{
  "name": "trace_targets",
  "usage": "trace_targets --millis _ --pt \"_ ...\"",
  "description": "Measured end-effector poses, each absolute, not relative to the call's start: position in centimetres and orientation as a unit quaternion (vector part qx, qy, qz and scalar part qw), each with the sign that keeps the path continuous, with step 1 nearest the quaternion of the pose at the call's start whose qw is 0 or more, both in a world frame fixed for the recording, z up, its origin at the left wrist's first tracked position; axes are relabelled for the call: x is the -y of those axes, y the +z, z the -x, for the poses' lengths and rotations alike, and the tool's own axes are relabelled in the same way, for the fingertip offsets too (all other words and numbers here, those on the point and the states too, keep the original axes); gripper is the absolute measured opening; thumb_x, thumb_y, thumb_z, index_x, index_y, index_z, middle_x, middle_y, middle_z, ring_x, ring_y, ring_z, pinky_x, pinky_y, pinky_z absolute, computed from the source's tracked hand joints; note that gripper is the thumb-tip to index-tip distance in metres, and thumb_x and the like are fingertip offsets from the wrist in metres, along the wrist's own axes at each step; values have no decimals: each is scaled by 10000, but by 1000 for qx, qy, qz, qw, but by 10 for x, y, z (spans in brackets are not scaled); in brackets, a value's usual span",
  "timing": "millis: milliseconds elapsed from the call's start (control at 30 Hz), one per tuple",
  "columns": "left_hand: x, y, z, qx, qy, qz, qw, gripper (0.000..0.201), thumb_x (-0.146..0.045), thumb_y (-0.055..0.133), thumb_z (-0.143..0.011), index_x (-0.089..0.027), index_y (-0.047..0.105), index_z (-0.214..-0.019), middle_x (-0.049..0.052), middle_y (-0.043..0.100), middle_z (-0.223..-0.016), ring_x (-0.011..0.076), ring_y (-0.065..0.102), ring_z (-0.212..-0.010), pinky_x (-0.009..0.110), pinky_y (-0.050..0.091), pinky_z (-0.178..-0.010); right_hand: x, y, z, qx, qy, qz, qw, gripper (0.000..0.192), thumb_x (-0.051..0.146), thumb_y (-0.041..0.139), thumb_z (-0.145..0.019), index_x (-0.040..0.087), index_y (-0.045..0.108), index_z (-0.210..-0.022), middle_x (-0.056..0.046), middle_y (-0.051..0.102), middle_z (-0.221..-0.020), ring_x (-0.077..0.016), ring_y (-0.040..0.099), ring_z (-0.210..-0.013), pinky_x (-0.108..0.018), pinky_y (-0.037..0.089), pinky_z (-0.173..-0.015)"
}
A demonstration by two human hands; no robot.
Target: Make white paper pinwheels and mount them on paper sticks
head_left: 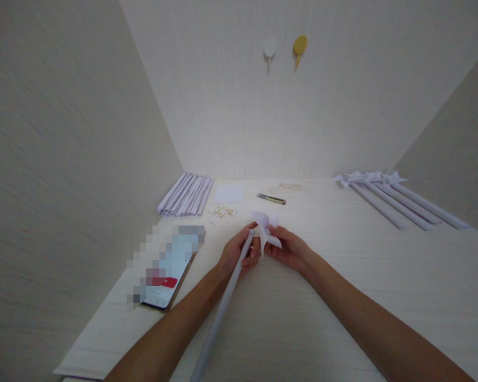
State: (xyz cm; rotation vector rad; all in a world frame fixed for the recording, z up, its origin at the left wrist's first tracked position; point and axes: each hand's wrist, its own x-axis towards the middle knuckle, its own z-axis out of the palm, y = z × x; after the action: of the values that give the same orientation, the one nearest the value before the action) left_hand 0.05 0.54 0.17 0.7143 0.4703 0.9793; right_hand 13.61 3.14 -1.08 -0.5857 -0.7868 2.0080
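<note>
My left hand [239, 251] is closed around the upper end of a rolled white paper stick [224, 305], which slants down toward the bottom edge of the view. A small dark spot, perhaps a hole, shows near the stick's top. Just right of that end, my right hand [289, 248] grips a folded white paper pinwheel [265, 232] with curved, pointed blades. The fingertips of both hands are close together at the pinwheel, and whether it is joined to the stick is hidden.
Left are a phone [169, 270], rolled paper sticks [187, 195] and a white paper square [228, 193]. Small pale pieces [223, 212] lie near thread snips [271, 199]. Several pinwheels on sticks [398, 201] lie right. White [270, 49] and yellow hooks [300, 45] hang on the wall.
</note>
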Motion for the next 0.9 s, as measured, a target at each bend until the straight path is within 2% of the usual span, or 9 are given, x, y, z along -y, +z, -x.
trace_targets --millis 267,600,900 --pt "-5 2 -5 -276 450 -365 767 326 -299 347 -785 -89 521 -963 -44 432 -344 34 235 -208 147 153 -235 -30 -12 -137 250 814 264 452 174 191 716 -518 124 610 -639 13 587 -598 -71 502 -544 -188 422 -530" --pt "-8 -5 -5 -309 487 -384 721 342 -334 447 -721 -84 493 -950 -68 441 -340 39 259 -210 161 162 -244 -30 -11 -137 270 813 259 446 199 221 724 -508 132 617 -651 13 590 -603 -77 508 -550 -209 425 -552" --pt "-7 -2 -7 -390 492 -418 657 382 -375 451 -696 -88 473 -947 -80 438 -340 51 288 -219 185 185 -266 -25 -1 -132 274 786 304 464 259 225 764 -411 135 620 -606 15 599 -568 -73 502 -528 -197 426 -536"
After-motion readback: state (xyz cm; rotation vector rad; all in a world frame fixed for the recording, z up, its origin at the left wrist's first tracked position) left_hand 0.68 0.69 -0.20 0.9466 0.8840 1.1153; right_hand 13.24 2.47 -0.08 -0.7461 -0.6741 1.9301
